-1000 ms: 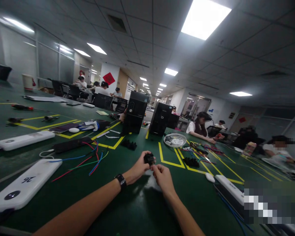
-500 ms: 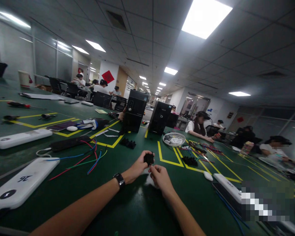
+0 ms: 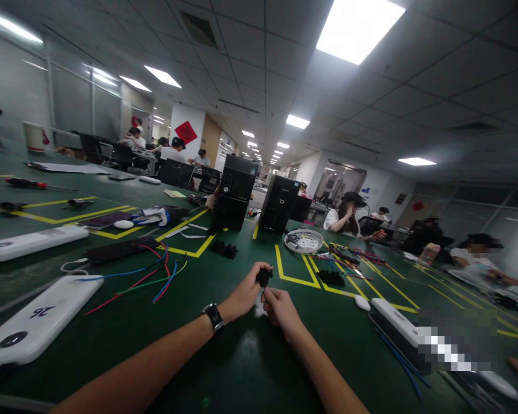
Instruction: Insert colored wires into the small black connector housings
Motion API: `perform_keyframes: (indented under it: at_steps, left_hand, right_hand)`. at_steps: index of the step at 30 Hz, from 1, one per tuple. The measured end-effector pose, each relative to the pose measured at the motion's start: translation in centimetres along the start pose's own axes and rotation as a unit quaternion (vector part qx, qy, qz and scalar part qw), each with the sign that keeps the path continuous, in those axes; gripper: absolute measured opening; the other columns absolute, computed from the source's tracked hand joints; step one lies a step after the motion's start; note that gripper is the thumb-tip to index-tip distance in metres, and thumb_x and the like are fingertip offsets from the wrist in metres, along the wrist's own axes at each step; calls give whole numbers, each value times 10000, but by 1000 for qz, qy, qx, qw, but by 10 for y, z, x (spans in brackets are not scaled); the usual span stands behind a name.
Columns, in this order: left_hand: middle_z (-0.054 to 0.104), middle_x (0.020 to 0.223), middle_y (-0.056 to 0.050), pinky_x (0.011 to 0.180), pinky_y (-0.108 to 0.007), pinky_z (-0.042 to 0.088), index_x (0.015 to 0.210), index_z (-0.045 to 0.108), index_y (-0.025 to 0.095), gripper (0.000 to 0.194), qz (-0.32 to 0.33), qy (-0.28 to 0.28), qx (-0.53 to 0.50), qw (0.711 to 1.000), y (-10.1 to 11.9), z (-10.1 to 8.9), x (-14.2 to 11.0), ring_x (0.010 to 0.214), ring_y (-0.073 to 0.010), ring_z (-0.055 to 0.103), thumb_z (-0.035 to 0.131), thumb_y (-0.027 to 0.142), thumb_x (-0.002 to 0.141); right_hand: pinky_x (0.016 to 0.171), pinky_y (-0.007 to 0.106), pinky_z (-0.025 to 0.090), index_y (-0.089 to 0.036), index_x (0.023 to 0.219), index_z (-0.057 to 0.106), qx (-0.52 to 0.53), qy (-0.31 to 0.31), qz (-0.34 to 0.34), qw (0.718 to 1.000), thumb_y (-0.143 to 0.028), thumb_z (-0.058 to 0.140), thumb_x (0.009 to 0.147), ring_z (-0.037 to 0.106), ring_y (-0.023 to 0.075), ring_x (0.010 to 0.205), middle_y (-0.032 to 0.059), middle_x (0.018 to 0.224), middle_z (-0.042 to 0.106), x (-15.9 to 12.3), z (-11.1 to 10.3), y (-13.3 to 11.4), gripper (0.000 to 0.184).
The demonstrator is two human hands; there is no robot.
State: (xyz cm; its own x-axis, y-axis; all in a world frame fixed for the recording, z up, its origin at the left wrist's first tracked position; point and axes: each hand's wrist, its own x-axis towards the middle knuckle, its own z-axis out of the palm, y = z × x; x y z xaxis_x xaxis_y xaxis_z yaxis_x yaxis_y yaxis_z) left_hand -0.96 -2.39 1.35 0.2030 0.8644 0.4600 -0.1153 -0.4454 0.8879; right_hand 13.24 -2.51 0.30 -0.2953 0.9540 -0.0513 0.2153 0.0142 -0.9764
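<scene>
My left hand [image 3: 244,295], with a watch on its wrist, is closed around a small black part [image 3: 265,276] with an uneven, ridged outline; its exact kind is too small to tell. Just below and to the right, the fingertips of my right hand [image 3: 280,309] are pinched together close to that part. Whatever they pinch is hidden. Both hands are over the green table [image 3: 224,368]. Similar-looking black ridged pieces [image 3: 223,249] lie beyond my left hand, with another dark cluster [image 3: 331,278] to the right.
Two black computer cases [image 3: 235,192] stand ahead. A white round basket [image 3: 303,241] sits near tangled wires [image 3: 349,253]. Loose coloured wires [image 3: 166,276], a white power bank marked 26 [image 3: 38,322] and a screwdriver [image 3: 34,184] lie left. A person [image 3: 343,221] sits across the table.
The black part has turned in my left hand and now shows a more ragged side. My right hand stays pinched beside it. The view has shifted slightly.
</scene>
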Motion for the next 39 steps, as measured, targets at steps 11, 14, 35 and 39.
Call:
perform_keyframes:
  at_steps: [11,14,35,39]
  left_hand:
    - [526,1204,-72,1010,-360,343,1191,452,228,406,-11,-12,-21,1000,-11,1,-4,1103,-184,503,453,117,800]
    - [521,1190,-75,980,-362,378,1211,426,221,419,11,-38,0,999,-10,-1,-3,1058,-184,524,447,120,804]
    - [615,711,-34,626,-273,475,1000,598,150,519,-30,135,-100,985,18,3,4,664,-172,610,374,595,854]
    - [611,712,-24,625,-252,467,964,609,164,444,-1,150,-73,986,16,10,1,657,-148,602,358,521,884]
  right_hand:
    - [368,191,155,-176,687,484,-31,7,27,999,-496,456,844,242,37,329,-87,450,379,0,-4,-1,357]
    - [361,192,128,-186,697,473,-9,-3,53,999,-506,461,836,204,38,318,-103,429,340,-2,-6,-6,350]
    - [366,173,175,-169,746,503,91,-168,-4,982,-541,511,839,263,42,364,-89,469,372,-12,1,-8,384]
    - [365,173,192,-177,746,486,109,-160,-10,981,-535,506,844,245,44,365,-94,476,356,-14,1,-10,371]
